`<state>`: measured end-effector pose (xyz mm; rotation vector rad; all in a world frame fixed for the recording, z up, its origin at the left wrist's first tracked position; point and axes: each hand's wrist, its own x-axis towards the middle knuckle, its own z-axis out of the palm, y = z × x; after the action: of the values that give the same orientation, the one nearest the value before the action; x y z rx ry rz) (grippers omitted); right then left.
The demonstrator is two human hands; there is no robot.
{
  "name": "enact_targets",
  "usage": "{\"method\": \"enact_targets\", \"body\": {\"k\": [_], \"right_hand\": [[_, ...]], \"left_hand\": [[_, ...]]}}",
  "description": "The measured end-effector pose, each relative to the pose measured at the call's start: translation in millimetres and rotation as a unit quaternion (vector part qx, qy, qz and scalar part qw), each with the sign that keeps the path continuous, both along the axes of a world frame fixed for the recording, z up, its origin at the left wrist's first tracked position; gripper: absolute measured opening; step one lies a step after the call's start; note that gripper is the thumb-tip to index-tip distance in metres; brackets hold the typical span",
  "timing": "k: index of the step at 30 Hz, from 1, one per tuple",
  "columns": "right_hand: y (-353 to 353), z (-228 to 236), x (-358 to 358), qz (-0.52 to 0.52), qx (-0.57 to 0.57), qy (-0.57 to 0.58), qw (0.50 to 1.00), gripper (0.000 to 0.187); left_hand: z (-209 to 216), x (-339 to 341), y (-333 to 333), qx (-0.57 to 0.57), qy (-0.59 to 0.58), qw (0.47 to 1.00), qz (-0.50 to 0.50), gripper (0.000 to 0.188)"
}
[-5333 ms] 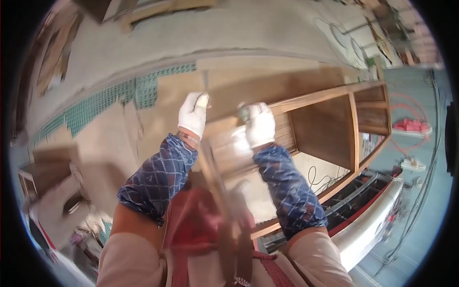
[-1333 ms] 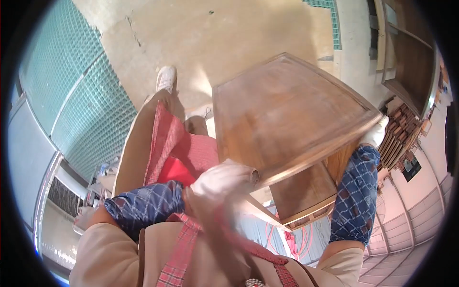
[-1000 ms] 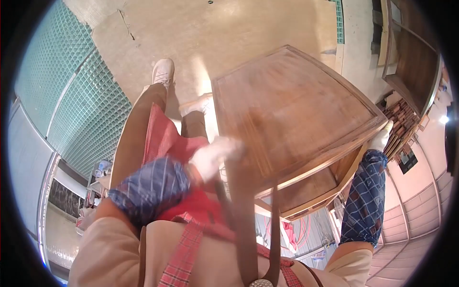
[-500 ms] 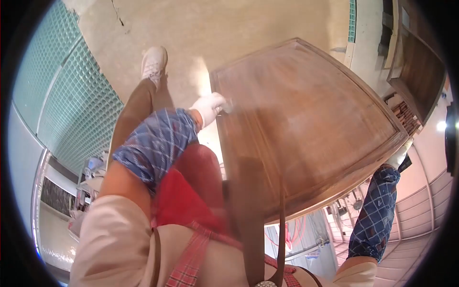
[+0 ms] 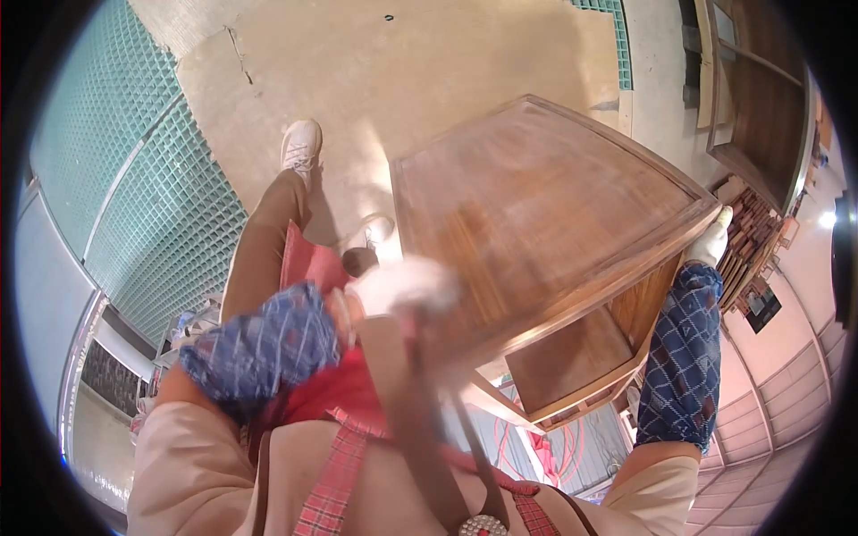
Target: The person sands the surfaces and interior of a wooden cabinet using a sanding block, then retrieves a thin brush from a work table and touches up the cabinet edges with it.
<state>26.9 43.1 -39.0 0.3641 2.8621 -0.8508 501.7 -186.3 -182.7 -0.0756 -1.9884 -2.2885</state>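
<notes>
A brown wooden cabinet (image 5: 554,214) is tilted in front of me, with a broad framed panel facing up. On its near side an open compartment (image 5: 572,366) shows. My right hand (image 5: 710,243), in a white glove, grips the cabinet's right corner. My left hand (image 5: 407,284), also in a pale glove, is at the cabinet's near left edge. It is smeared by motion, so its fingers and anything in them cannot be made out. Blue checked sleeve covers are on both forearms.
Green grating (image 5: 170,170) lies at the left, beside a tan floor sheet (image 5: 313,71). Another dark wooden cabinet (image 5: 764,116) stands at the far right, near stacked wooden pieces (image 5: 742,237). My shoes (image 5: 301,147) are left of the cabinet.
My left hand has come nearer to me along the cabinet's left side. The cabinet has tipped so that its open near side shows. My right hand has shifted up and left with its corner.
</notes>
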Motion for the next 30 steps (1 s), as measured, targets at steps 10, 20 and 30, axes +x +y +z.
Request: {"method": "enact_targets", "body": {"k": [10,20,30], "right_hand": [[34,0,-10,0.017,0.029,0.020,0.999,0.071],[20,-9,-1,-0.035,-0.042,-0.017,0.998,0.056],[6,-5,8,-0.007,-0.124,-0.043,0.991,0.043]], "left_hand": [[103,-78,-42,0.016,-0.214,0.930,-0.298,0.026],[59,-236,35,0.176,-0.222,0.952,-0.116,0.013],[14,-94,54,-0.002,-0.069,0.997,0.032,0.022]]}}
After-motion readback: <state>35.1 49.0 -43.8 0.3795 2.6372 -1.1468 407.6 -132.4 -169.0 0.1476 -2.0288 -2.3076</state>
